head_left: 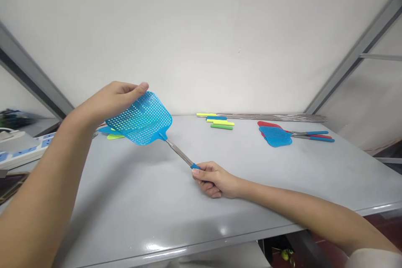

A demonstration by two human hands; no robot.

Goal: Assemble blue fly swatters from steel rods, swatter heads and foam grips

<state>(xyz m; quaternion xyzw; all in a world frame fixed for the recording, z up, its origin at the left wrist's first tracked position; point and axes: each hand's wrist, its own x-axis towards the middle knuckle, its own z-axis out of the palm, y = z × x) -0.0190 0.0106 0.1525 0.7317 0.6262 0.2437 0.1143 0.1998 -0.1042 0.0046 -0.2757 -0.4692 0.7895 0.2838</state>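
Note:
A blue fly swatter [147, 119] is held up above the table, its perforated head to the left and its metal shaft slanting down to the right. My left hand [122, 96] grips the top edge of the head, thumb in front and the other fingers mostly hidden behind it. Lower down, my right hand [212, 180] is closed around the blue handle, covering most of it. Partly hidden behind the swatter head lie blue and yellow-green swatter heads [114, 137] on the table.
Thin metal rods [270, 117] lie along the wall, near yellow, blue and green handle sleeves [221, 127]. Red and blue fly swatters [276, 136] are stacked at the right of the grey table [150, 205]. A power strip [28, 150] stands at the left.

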